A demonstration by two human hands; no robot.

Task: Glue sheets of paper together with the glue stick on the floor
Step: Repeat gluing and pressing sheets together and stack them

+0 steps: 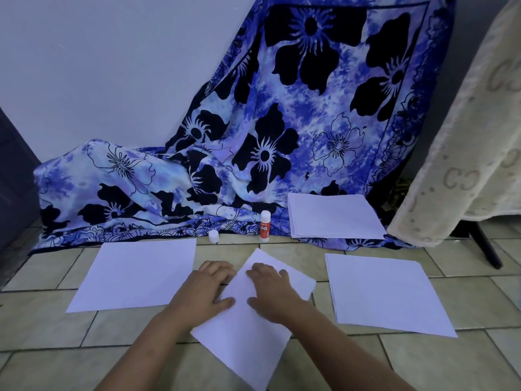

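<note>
Your fingers (217, 268) lie nearly straight and spread, gripping nothing. Your left hand (210, 286) rests flat across the left edge of the tilted sheet (242, 342), and your right hand (270, 289) presses down on its upper middle. That sheet lies cornerwise on the tiled floor (423, 362), between a single sheet (135, 273) on the left and a small stack (386, 292) on the right. Farther off, the glue stick (265, 225) stands upright at the hem of the blue flowered cloth (282, 122), with a small white cap (213, 236) standing apart to its left. Another paper stack (335, 215) lies on the cloth.
</note>
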